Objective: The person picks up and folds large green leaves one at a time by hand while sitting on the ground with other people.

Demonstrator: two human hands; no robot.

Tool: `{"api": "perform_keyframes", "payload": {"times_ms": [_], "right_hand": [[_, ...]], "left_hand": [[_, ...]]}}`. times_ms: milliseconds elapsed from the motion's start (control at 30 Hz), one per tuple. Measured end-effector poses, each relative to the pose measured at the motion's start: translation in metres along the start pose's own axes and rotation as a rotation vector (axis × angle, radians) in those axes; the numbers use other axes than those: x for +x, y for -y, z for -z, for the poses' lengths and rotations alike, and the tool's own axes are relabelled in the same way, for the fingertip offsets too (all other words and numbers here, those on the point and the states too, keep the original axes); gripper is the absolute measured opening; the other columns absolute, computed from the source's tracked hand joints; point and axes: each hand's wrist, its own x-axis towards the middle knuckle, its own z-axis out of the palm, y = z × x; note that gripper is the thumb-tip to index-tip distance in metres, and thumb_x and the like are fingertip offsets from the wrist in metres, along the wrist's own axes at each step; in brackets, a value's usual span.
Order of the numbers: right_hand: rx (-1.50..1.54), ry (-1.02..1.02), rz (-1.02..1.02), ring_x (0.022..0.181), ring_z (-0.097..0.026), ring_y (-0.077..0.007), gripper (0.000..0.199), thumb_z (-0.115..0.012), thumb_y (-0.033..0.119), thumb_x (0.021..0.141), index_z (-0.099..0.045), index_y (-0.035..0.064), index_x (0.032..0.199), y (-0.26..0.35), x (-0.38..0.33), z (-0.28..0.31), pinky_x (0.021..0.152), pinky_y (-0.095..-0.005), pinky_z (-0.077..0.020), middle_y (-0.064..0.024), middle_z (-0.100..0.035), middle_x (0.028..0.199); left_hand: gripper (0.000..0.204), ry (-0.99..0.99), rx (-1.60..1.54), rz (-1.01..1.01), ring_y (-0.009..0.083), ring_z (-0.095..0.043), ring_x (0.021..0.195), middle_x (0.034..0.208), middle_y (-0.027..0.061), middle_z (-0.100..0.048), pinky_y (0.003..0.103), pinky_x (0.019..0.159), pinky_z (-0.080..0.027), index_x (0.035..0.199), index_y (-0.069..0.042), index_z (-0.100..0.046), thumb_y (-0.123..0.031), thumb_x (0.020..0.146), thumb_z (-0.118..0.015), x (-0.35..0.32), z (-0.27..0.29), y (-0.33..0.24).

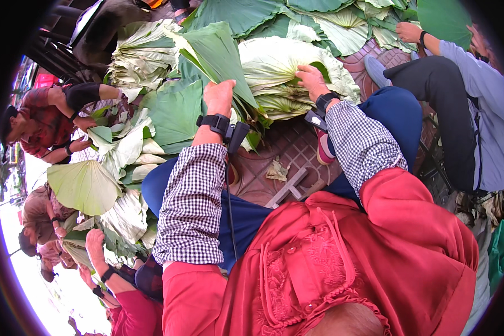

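My left hand (219, 96) is closed on the edge of a large green lotus leaf (211, 53), which stands up folded above it. My right hand (312, 80) lies at a stack of pale lotus leaves (274, 59), its fingers bent on the top leaf. A small dark green patch of leaf shows beside those fingers. Whether they grip the leaf or only press on it, I cannot make out. Under and beside my left hand, broad green leaves (176, 120) spread to the left.
Dried-looking bundled leaves (143, 53) lie at the far left, and more green leaves (319, 19) at the back. Red patterned paving (269, 162) shows between my knees, with a leaf scrap (276, 169). Other people handle leaves at left and right; one hand (409, 32) is near the stack.
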Motion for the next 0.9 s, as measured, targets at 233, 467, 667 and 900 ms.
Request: {"api": "perform_keyframes", "payload": {"times_ms": [233, 467, 667, 900], "right_hand": [[-0.886, 0.278, 0.911, 0.105, -0.052, -0.0352, 0.032, -0.052, 0.007, 0.075, -0.056, -0.0038, 0.104, 0.043, -0.073, -0.088, 0.089, -0.0387, -0.0439, -0.0184, -0.049, 0.119], [-0.787, 0.323, 0.855, 0.102, -0.052, -0.036, 0.029, -0.049, 0.004, 0.074, -0.057, -0.0021, 0.101, 0.051, -0.097, -0.09, 0.083, -0.0416, -0.0462, -0.0169, -0.05, 0.116], [-0.746, 0.436, 1.039, 0.097, -0.058, -0.0302, 0.025, -0.056, 0.007, 0.075, -0.06, 0.0002, 0.099, 0.056, -0.099, -0.102, 0.081, -0.0364, -0.0484, -0.0141, -0.057, 0.109], [0.22, -0.161, -0.206, 0.079, -0.065, -0.0244, 0.021, -0.051, 0.016, 0.086, -0.059, 0.0052, 0.103, 0.011, -0.017, -0.003, 0.057, -0.0359, -0.0488, -0.0108, -0.062, 0.097]], "left_hand": [[0.028, 0.03, 0.007, 0.062, 0.0224, -0.061, 0.067, 0.086, 0.0128, -0.064, 0.035, 0.062, -0.051, 0.097, 0.005, -0.058, -0.006, 0.073, -0.068, -0.02, 0.001, -0.022], [0.031, 0.223, -0.048, 0.079, 0.0163, -0.061, 0.059, 0.079, 0.007, -0.065, 0.03, 0.05, -0.049, 0.093, -0.001, -0.063, -0.015, 0.069, -0.077, -0.05, -0.002, -0.043], [0.038, -0.044, 0.148, -0.026, 0.0219, -0.063, 0.068, 0.081, 0.014, -0.065, 0.033, 0.064, -0.05, 0.092, 0.005, -0.063, -0.021, 0.066, -0.07, 0.005, 0.012, 0.006], [0.036, 0.009, 0.0, 0.061, 0.0225, -0.061, 0.07, 0.084, 0.015, -0.064, 0.034, 0.064, -0.05, 0.091, 0.004, -0.063, -0.02, 0.066, -0.071, -0.003, -0.011, 0.004]]}}
